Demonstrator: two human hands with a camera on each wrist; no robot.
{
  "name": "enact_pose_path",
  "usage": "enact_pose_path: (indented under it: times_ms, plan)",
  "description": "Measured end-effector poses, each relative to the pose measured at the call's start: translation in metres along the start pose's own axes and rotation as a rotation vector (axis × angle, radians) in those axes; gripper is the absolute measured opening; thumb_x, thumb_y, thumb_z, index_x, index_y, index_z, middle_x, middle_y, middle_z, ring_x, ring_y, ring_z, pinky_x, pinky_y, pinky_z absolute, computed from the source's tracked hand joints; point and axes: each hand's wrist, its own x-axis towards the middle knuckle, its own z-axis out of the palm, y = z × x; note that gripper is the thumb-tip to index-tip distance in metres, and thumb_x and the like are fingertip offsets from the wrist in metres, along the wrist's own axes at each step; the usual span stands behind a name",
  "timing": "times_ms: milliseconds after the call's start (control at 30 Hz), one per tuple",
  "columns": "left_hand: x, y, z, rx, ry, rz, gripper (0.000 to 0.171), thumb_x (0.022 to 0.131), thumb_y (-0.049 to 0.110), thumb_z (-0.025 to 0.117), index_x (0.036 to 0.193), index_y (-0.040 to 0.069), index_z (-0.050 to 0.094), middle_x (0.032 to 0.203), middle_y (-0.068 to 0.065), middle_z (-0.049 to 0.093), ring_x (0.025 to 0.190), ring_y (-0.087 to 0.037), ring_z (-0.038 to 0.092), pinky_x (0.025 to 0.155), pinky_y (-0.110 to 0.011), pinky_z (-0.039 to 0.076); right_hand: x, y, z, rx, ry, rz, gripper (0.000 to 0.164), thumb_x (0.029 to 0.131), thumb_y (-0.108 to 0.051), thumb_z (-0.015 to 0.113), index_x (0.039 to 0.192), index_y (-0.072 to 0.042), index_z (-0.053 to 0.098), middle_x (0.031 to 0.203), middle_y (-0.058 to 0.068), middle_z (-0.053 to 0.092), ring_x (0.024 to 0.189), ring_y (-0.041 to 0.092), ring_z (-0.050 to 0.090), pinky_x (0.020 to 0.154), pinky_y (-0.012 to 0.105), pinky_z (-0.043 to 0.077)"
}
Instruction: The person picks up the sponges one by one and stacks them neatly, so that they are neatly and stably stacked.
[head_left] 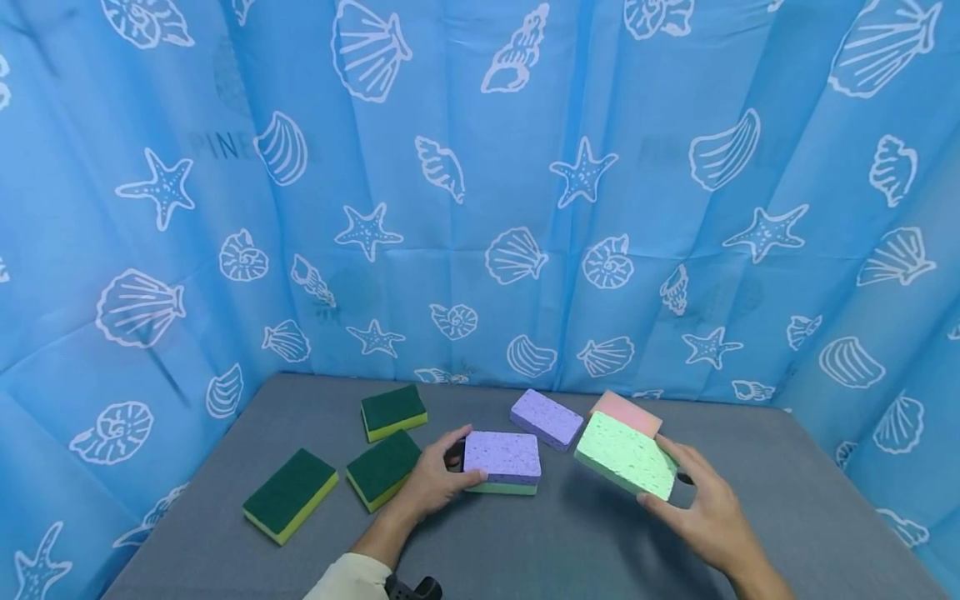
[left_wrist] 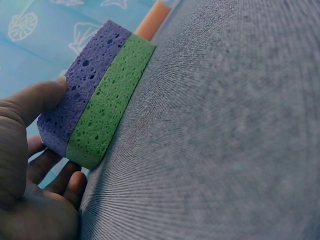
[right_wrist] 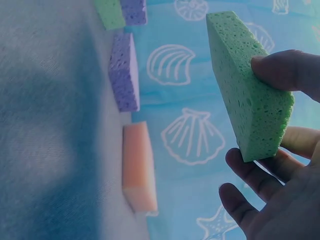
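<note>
Nearest the camera, the right grip (head_left: pixel 712 512) was clamped on one end of a raised green sponge (head_left: pixel 628 454), thumb and fingers on opposite edges, above the table (head_left: pixel 487 554) and right of the stacked purple sponge (head_left: pixel 501 454). The left grip (head_left: pixel 429 483) pinched that purple sponge's left end; a lower green sponge (head_left: pixel 510 489) lay beneath it. All looked light, soft and porous, probably not slippery; gentle holds on the edges seemed best.
</note>
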Motion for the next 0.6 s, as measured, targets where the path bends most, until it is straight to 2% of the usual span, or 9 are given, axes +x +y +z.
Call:
enact_pose_path:
  times_ms: [200,433,600]
  plan:
    - [0.0,0.0,0.0,-0.002,-0.001,-0.008,0.075,0.082,0.024,0.078,0.145,0.003,0.042,0.144,-0.02,0.04,0.129,-0.038,0.039,0.1,-0.051,0.037,0.003,-0.009,-0.001,-0.017,0.018,-0.049,0.08,0.077,-0.027,0.083,0.141,0.002,0.045,0.13,0.018,0.05,0.106,0.033,0.054,0.08,0.05,0.046]
    - [0.0,-0.001,0.0,-0.002,0.004,-0.001,0.075,0.083,0.024,0.078,0.145,0.003,0.042,0.144,-0.02,0.04,0.128,-0.037,0.04,0.1,-0.051,0.038,0.009,-0.02,0.003,-0.007,0.062,-0.144,0.077,0.075,-0.023,0.085,0.139,0.0,0.048,0.128,0.013,0.052,0.1,0.024,0.054,0.076,0.041,0.047]
    - [0.001,-0.001,0.001,-0.014,0.007,0.005,0.074,0.083,0.023,0.078,0.145,0.003,0.043,0.144,-0.019,0.041,0.127,-0.036,0.041,0.1,-0.05,0.038,0.013,-0.026,0.006,0.021,0.056,-0.156,0.076,0.074,-0.018,0.085,0.139,-0.001,0.049,0.13,0.012,0.052,0.098,0.022,0.053,0.076,0.044,0.046]
